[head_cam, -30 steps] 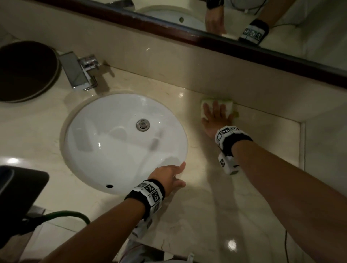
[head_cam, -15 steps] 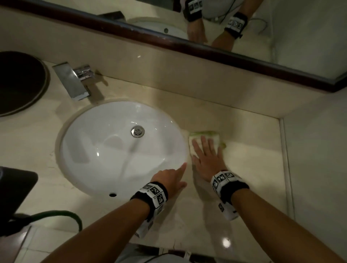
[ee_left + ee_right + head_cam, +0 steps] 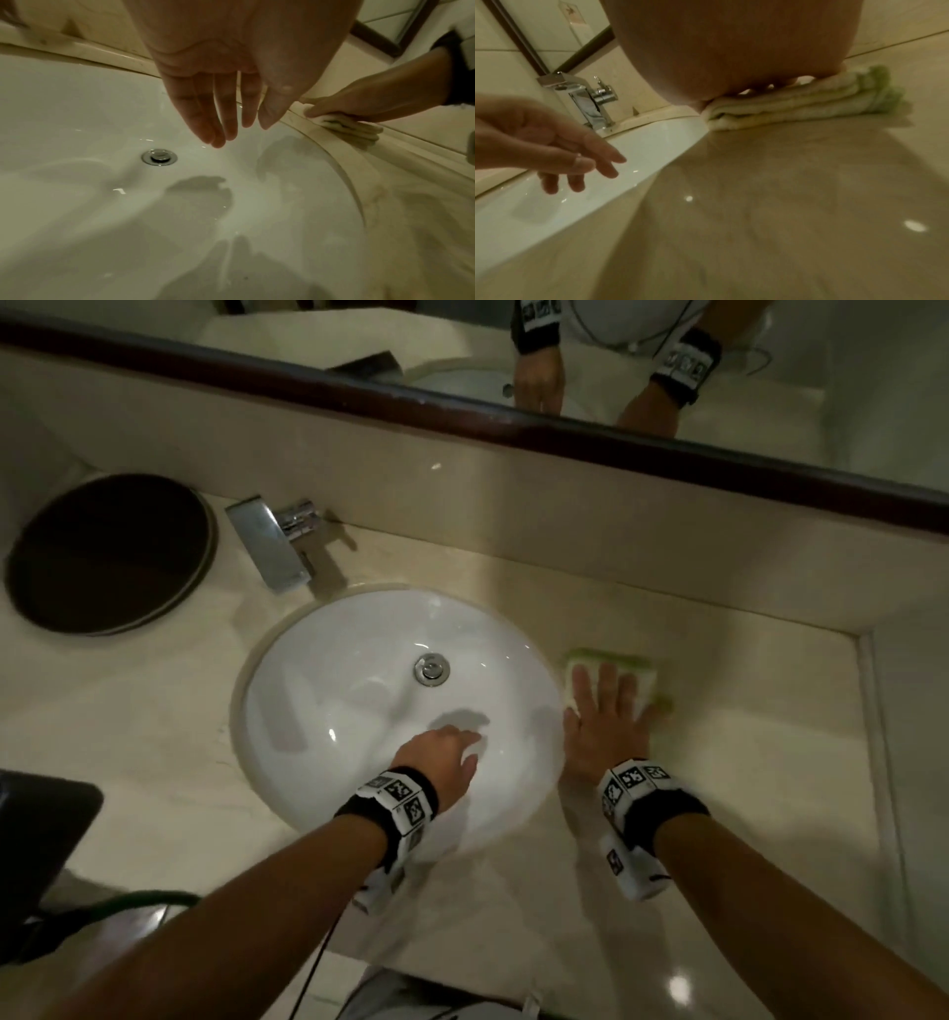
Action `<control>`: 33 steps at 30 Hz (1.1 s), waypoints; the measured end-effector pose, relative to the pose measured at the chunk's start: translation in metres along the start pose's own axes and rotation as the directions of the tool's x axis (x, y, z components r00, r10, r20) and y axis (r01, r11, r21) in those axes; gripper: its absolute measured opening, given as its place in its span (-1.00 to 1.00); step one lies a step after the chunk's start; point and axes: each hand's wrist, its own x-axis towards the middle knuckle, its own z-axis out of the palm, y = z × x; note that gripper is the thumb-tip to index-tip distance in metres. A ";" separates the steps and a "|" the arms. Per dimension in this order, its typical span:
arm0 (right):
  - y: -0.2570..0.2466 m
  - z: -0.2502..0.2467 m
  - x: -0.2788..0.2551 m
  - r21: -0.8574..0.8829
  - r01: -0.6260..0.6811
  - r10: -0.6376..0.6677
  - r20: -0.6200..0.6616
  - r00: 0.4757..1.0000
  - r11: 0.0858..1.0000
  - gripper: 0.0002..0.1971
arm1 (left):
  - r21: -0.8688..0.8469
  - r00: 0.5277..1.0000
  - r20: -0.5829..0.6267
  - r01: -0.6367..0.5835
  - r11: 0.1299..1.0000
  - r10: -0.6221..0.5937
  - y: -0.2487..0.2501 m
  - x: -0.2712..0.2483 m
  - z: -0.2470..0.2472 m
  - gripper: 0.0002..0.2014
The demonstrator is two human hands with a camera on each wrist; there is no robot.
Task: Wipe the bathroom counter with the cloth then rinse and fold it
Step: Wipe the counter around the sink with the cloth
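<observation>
A folded pale green and white cloth (image 3: 624, 666) (image 3: 808, 99) (image 3: 344, 125) lies on the beige marble counter (image 3: 719, 762) just right of the white sink basin (image 3: 334, 711). My right hand (image 3: 603, 711) lies flat on the cloth with its fingers spread, pressing it to the counter. My left hand (image 3: 452, 752) (image 3: 223, 121) (image 3: 577, 166) hovers over the basin's right side, its fingers relaxed and holding nothing.
A chrome faucet (image 3: 272, 541) (image 3: 585, 97) stands behind the basin's left side, and a drain plug (image 3: 432, 669) sits in the basin. A dark round tray (image 3: 108, 552) lies at the far left. A backsplash and mirror (image 3: 667, 377) rise behind; a side wall (image 3: 914, 762) bounds the right.
My right hand slid the cloth from the back of the counter toward me and left, up to the basin's rim. My left hand moved from the basin's front rim to over the basin.
</observation>
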 end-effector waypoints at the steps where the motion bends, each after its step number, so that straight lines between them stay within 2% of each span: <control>1: -0.004 -0.004 0.009 0.005 0.003 -0.002 -0.016 1.000 1.000 -0.38 | 0.012 1.000 -0.010 0.014 1.000 -0.014 -0.005 0.000 -0.005 -0.58; 7: -0.027 -0.024 0.049 0.021 0.000 0.000 0.041 0.999 1.000 -0.38 | 0.067 0.991 -0.095 0.101 0.993 -0.094 -0.045 0.000 -0.033 -0.58; 15: -0.055 -0.036 0.069 0.047 -0.112 0.110 0.055 0.992 0.993 -0.37 | 0.069 0.971 -0.196 0.152 0.986 -0.136 -0.097 0.013 -0.071 -0.58; 19: -0.082 -0.038 0.089 0.089 -0.173 0.171 0.028 0.985 0.981 -0.37 | 0.029 0.970 -0.208 0.135 0.990 -0.126 -0.125 0.020 -0.082 -0.58; 23: -0.117 -0.045 0.106 0.111 -0.229 0.227 0.030 0.974 0.967 -0.40 | 0.076 0.978 -0.195 0.093 0.993 -0.076 -0.160 0.023 -0.097 -0.57; 28: -0.159 -0.049 0.126 0.159 -0.308 0.306 0.038 0.951 0.938 -0.40 | 0.118 0.957 -0.284 0.086 0.989 -0.050 -0.211 0.024 -0.123 -0.55; 33: -0.196 -0.050 0.137 0.205 -0.301 0.323 -0.080 0.943 0.931 -0.36 | 0.066 0.943 -0.324 0.104 0.992 -0.077 -0.261 0.031 -0.149 -0.47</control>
